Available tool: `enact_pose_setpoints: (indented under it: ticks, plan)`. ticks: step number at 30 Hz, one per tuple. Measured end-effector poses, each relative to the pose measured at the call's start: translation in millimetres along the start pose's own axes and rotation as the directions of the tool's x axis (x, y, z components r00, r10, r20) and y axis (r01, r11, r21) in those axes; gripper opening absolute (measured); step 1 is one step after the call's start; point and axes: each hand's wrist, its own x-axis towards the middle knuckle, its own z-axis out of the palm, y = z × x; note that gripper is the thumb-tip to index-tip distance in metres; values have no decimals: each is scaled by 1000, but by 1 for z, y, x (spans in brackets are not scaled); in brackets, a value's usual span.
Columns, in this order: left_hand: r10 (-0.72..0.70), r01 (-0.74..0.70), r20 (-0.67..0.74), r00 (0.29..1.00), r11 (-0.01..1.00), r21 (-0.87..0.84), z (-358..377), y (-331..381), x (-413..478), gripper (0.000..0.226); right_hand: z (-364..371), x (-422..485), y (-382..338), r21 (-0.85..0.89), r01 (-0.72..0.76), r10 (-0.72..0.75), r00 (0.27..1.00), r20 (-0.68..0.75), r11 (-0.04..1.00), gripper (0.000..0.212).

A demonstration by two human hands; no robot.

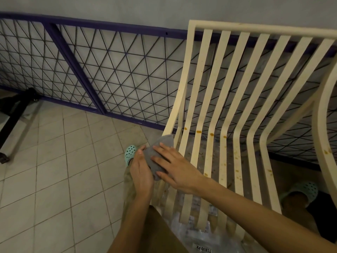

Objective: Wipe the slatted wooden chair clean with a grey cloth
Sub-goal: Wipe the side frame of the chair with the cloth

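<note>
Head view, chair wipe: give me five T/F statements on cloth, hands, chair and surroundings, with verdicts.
1. Both hands are on the grey cloth. True: the left hand grips it from the side and the right hand lies flat on top.
2. The cloth is at the chair's top rail. False: it sits at the left edge of the slatted wooden chair, near the seat bend.
3. The slats show orange-brown stains. True.
4. The floor is carpeted. False: the floor is pale tile.
5. A solid wooden board leans behind the chair. False: it is a purple-framed wire mesh panel.
</note>
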Motion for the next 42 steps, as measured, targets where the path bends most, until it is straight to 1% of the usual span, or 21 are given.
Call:
enact_pose_setpoints:
  ticks: [2,5,8,10,12,14,16,17,19,21,22,23,26,28,29,31,33,36,39,41,42]
  plan:
    - [34,-34,-10,999,999,36,0,0,0,35,-5,3,7,31,1,-1,1000,-7,1000,49]
    - [115,-113,-5,993,980,162,-2,-1,-2,43,-16,17,14,117,-102,108,993,-51,988,45]
    - [141,-142,23,990,970,196,-4,-1,-3,47,-15,27,5,147,-186,200,976,-84,971,42]
    - [147,-151,37,989,970,190,-4,-1,-2,51,-9,28,-4,155,-188,206,973,-105,970,41]
    - [148,-154,48,988,974,168,-4,0,-3,54,-4,27,-9,203,-147,172,979,-112,968,40]
    - [136,-142,54,989,980,141,-4,2,-4,58,-3,25,-7,319,-125,163,982,-96,939,38]
    - [129,-136,59,990,981,137,-3,3,-4,58,-7,26,-1,419,-158,212,974,-85,894,38]
    - [134,-143,67,989,977,158,-3,4,-4,54,-8,26,3,411,-180,237,967,-92,894,38]
    - [139,-155,85,987,963,222,-3,3,-3,42,-11,28,12,298,-246,287,952,-103,922,44]
    - [126,-147,98,987,956,254,-3,2,-2,40,-15,31,18,216,-349,371,926,-71,912,55]
    - [123,-147,106,987,954,262,-3,2,-2,41,-16,33,19,188,-382,398,916,-54,905,59]
    - [122,-148,113,986,952,267,-3,2,-2,40,-16,33,17,156,-385,395,918,-43,910,61]
    - [118,-143,111,987,959,244,-3,2,-3,32,-10,24,5,68,-278,281,959,-36,958,58]
    - [92,-111,101,991,972,205,-3,1,-3,22,-6,17,-1,61,-184,185,983,-15,981,56]
    - [87,-104,93,992,975,197,-3,1,-2,22,-5,16,-1,69,-149,149,989,2,986,55]
    - [103,-117,84,991,975,190,-1,-2,-1,24,-9,19,5,81,-118,116,993,26,990,54]
    - [123,-139,88,988,967,211,-1,-4,0,22,-15,28,15,69,-124,122,992,30,990,51]
    - [98,-126,110,989,947,294,-4,-6,3,18,-28,46,27,59,-238,241,970,-35,969,53]
    - [-14,-30,162,987,963,267,-5,-7,7,16,-33,53,32,-5,-422,415,894,-170,907,62]
    - [-49,-2,197,979,967,254,-3,-4,10,23,-31,53,29,-25,-496,484,856,-183,868,65]
    - [-56,-1,211,976,966,258,-1,-1,11,27,-28,51,27,-5,-506,498,850,-171,863,63]
